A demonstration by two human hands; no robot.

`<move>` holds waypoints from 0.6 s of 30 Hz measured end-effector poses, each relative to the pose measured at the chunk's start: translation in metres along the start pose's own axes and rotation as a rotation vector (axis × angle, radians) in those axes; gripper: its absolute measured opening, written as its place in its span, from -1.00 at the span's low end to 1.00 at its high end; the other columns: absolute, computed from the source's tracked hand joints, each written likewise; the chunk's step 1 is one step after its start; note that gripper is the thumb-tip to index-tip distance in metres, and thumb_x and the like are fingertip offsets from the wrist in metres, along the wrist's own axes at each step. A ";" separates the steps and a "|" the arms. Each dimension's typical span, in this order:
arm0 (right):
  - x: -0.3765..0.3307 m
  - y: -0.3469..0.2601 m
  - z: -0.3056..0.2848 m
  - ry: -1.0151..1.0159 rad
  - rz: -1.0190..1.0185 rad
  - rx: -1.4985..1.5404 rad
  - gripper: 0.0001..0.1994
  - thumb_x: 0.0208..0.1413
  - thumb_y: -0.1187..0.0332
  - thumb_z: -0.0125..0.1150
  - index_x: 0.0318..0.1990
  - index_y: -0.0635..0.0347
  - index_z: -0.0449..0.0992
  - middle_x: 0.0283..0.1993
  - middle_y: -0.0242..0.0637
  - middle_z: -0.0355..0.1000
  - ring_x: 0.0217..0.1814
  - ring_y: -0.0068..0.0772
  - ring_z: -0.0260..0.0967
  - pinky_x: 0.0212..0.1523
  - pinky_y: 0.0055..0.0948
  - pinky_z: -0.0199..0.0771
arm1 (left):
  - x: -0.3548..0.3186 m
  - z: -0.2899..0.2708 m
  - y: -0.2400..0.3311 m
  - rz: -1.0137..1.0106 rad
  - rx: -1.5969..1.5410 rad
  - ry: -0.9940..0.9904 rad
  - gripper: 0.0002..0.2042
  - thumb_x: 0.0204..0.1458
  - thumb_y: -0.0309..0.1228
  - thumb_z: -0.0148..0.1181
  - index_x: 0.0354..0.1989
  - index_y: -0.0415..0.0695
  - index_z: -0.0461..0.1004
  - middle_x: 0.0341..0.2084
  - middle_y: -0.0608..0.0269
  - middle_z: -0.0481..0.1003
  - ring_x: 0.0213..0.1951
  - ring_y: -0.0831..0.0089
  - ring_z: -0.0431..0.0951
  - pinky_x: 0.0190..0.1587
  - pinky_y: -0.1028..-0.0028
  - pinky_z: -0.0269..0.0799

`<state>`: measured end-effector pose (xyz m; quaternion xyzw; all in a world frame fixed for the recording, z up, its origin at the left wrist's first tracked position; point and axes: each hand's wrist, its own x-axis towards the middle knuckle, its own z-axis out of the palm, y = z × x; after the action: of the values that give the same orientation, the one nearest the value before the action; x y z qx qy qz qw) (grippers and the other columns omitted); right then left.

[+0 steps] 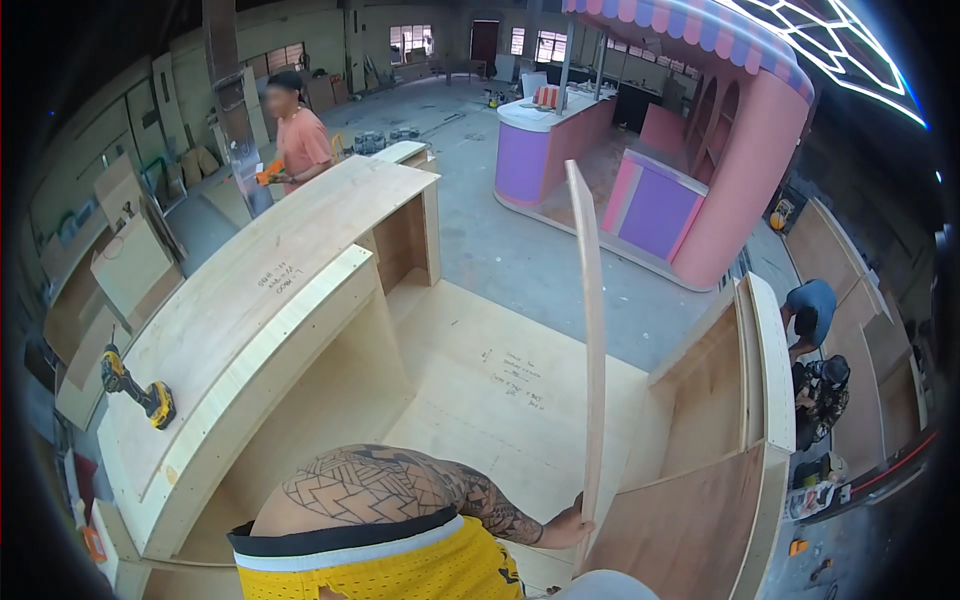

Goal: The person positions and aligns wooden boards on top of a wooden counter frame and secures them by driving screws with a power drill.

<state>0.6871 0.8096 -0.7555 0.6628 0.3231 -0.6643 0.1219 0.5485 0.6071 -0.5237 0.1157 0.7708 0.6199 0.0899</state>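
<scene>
My left hand (567,526), at the end of a tattooed arm reaching across the lower middle, is closed around the lower part of a long, narrow wooden strip (592,330). The strip stands nearly upright and looks slightly bowed. Its bottom end is hidden at the lower edge, beside a brown wood panel (680,525). Below my arm shows my yellow sleeveless top (420,565). My right hand is out of view. Beyond the strip lies a pale plywood base (500,370) with handwriting on it.
A curved wooden counter (330,210) stands left, with a yellow-and-black cordless drill (140,388) on top. A wooden cabinet frame (715,370) rises right. A person in a salmon shirt (300,140) holds an orange tool; two people (815,340) bend down far right. Behind stands a pink-and-purple booth (650,200).
</scene>
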 end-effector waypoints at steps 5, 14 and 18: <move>-0.044 0.009 -0.008 0.008 -0.182 -0.100 -0.33 0.38 -0.19 0.12 0.49 -0.06 0.25 0.51 0.08 0.16 0.39 0.17 0.33 0.31 0.48 0.27 | 0.013 0.011 -0.011 0.070 0.021 0.017 -0.25 0.16 -0.42 0.14 0.50 -0.33 -0.05 0.31 -0.48 0.27 0.28 -0.32 0.44 0.28 0.02 0.45; -0.032 0.012 0.050 -0.346 -0.069 0.131 -0.23 0.48 -0.26 -0.13 0.68 -0.23 -0.13 0.75 0.00 -0.23 0.66 0.27 0.05 0.47 0.55 0.03 | 0.030 -0.026 0.060 -0.090 0.031 -0.184 -0.26 0.18 -0.42 0.18 0.45 -0.41 -0.05 0.14 -0.51 0.42 0.18 -0.31 0.55 0.24 0.05 0.50; -0.048 0.005 0.070 -0.212 -0.087 -0.047 -0.22 0.48 -0.24 -0.08 0.64 0.01 0.00 0.69 0.07 -0.03 0.66 0.19 0.07 0.50 0.56 -0.06 | 0.018 -0.006 0.063 0.063 0.048 -0.194 -0.18 0.23 -0.38 0.20 0.51 -0.41 -0.19 0.31 -0.55 0.22 0.33 -0.33 0.39 0.36 0.03 0.38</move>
<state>0.6384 0.7516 -0.7167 0.5709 0.3525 -0.7278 0.1419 0.5341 0.6201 -0.4607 0.2014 0.7693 0.5896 0.1416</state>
